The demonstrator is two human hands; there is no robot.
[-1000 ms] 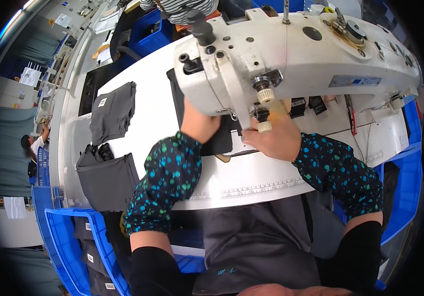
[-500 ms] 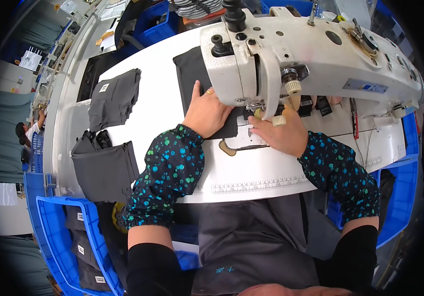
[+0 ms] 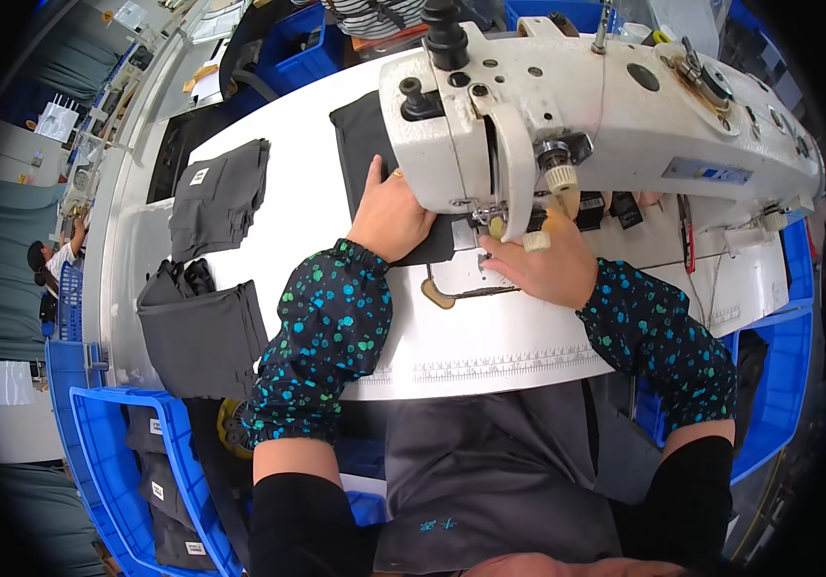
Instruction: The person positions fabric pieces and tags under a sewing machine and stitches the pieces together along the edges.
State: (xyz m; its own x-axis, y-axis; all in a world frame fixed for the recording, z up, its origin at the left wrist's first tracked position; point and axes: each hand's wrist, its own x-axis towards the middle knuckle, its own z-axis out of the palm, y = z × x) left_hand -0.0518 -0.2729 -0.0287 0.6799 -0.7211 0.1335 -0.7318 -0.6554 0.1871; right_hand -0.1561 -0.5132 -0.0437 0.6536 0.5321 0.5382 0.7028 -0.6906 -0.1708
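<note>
My left hand point(image 3: 391, 219) lies on a dark grey cloth piece point(image 3: 359, 144), just left of the needle area of a white sewing machine point(image 3: 605, 106). Its fingers are partly spread, with some tips hidden under the machine head. On the other side of the presser foot point(image 3: 490, 219), my right hand point(image 3: 550, 264) rests on the machine bed, thumb stretched toward the needle. The machine's knobs cover part of its other fingers, and I see nothing gripped in it. The cloth's near edge reaches the needle area.
Folded dark pieces point(image 3: 221, 197) with a white label and another dark stack point(image 3: 203, 332) lie at the left. Blue bins point(image 3: 81, 409) flank the table. Small black labels point(image 3: 626, 209) and a red-handled tool point(image 3: 687, 236) lie right of my right hand. A ruler strip point(image 3: 509, 367) runs along the front edge.
The view has shifted slightly. The cloth's near edge sits a little farther from me along the machine bed. Both hands keep almost the same places beside the needle.
</note>
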